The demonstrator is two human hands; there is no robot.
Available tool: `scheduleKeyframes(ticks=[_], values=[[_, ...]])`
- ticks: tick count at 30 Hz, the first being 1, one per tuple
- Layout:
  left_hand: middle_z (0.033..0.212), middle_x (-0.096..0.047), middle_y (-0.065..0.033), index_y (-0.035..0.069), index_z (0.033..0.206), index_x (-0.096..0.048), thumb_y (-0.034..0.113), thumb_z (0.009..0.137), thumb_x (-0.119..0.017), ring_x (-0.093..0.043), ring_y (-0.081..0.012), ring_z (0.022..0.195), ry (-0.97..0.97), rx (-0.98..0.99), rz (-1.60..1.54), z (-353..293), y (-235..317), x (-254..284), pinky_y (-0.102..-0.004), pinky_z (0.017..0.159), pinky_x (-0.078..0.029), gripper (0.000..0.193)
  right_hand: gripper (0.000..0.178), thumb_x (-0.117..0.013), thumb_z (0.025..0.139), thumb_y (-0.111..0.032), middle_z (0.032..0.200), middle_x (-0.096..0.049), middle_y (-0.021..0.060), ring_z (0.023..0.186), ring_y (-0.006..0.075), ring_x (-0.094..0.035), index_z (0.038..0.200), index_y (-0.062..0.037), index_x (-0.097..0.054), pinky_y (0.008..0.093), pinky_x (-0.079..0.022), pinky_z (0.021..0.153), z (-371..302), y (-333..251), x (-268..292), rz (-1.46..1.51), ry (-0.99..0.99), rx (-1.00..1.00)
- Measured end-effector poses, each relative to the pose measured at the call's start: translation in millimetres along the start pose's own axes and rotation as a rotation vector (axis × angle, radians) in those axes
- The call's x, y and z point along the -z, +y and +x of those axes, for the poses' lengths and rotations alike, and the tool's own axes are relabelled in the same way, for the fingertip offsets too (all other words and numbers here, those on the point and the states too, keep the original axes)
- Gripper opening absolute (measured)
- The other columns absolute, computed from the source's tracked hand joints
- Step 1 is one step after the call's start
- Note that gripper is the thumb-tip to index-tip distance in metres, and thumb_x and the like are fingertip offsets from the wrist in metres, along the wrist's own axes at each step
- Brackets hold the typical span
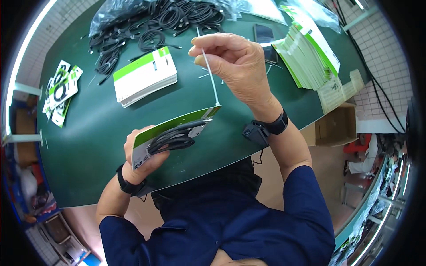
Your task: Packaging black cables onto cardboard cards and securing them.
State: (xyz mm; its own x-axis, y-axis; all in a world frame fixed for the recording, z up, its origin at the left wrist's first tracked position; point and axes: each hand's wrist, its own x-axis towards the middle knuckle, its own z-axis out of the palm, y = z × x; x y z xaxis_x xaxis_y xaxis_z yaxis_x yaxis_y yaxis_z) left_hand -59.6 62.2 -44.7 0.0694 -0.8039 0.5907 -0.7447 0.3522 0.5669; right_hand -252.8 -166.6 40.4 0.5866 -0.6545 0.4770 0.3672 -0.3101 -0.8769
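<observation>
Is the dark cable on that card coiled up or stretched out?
Coiled up: the cable doubles back in several loops lying against the card in the left hand.

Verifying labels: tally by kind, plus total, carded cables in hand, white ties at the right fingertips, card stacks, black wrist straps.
Carded cable, in the left hand: 1
White tie, by the right hand: 1
Card stacks: 2
Black wrist straps, one per arm: 2
Total: 6
</observation>
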Motion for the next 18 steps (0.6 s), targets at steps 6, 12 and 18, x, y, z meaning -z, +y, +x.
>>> scheduleKeyframes(ticks=[6, 12, 18], values=[[0.073, -0.063, -0.011, -0.001, 0.102, -0.07, 0.004, 0.073, -0.082, -0.058, -0.026, 0.054, 0.039, -0.173, -0.136, 35.7, 6.0, 5.6, -0.0317, 0.05, -0.046, 0.032, 0.022, -0.075, 0.092, -0.001, 0.102, -0.076, 0.0092, 0.084, 0.0104, -0.071, 0.114, 0.0013, -0.074, 0.022, -0.058, 0.073, 8.4, 14.0, -18.3, -0.024, -0.027, -0.002], [0.068, -0.057, -0.0085, -0.004, 0.102, -0.069, 0.009, 0.073, -0.084, -0.056, -0.0241, 0.053, 0.068, -0.255, -0.125, 46.3, -2.0, 22.1, -0.0336, 0.047, -0.044, 0.035, 0.012, -0.072, 0.095, -0.004, 0.096, -0.075, 0.0088, 0.075, 0.009, -0.068, 0.104, 0.0032, -0.075, 0.0206, -0.05, 0.059, 17.0, 18.4, -30.9, -0.041, -0.103, -0.194], [0.066, -0.055, -0.0056, -0.007, 0.106, -0.069, 0.009, 0.073, -0.082, -0.054, -0.02, 0.051, -0.087, -0.342, -0.144, 49.1, -15.8, 33.9, -0.0329, 0.044, -0.042, 0.038, 0.011, -0.068, 0.098, -0.005, 0.089, -0.074, 0.0087, 0.069, 0.0073, -0.067, 0.103, 0.0044, -0.072, 0.0192, -0.049, 0.054, 30.1, 15.1, -48.6, -0.105, -0.191, -0.394]])
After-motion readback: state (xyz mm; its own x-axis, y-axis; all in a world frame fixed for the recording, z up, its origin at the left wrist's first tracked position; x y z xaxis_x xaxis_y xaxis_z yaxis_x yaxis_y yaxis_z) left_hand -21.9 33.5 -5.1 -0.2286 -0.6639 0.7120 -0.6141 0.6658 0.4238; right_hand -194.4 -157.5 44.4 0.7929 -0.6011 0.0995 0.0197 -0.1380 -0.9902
